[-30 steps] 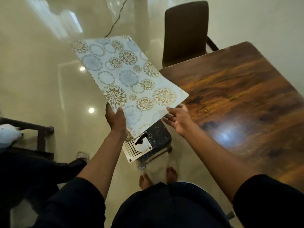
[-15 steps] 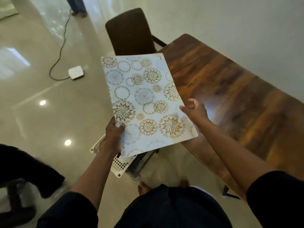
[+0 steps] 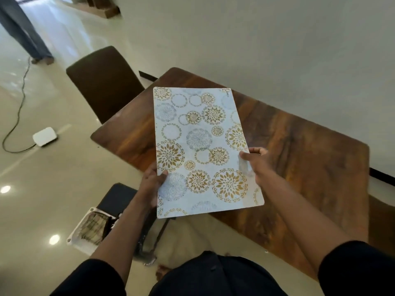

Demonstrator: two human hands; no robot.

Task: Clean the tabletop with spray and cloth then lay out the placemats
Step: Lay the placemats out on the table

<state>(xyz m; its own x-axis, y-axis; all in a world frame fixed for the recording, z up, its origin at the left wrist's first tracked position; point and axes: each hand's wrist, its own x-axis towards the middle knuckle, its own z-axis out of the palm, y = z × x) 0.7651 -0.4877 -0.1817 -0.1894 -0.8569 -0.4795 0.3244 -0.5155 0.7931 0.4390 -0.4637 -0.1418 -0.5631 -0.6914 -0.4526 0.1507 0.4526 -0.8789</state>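
Observation:
A pale blue placemat (image 3: 201,146) printed with gold and grey flower circles is held flat in the air over the near left part of the dark wooden table (image 3: 310,167). My left hand (image 3: 150,184) grips its left edge near the bottom, thumb on top. On the right edge, my right hand (image 3: 255,162) pinches the mat. The mat's near end sticks out past the table's front edge. No spray bottle or cloth shows on the tabletop.
A brown chair (image 3: 104,82) stands at the table's far left end. Below my left arm a dark stool (image 3: 116,199) carries a white perforated basket (image 3: 85,233). A white box (image 3: 44,136) with a cable lies on the glossy floor. Someone's legs (image 3: 23,33) stand far left. A wall runs behind the table.
The placemat has swung from the left, over the floor, to a spot above the table. My right hand, open beside it before, now holds its right edge.

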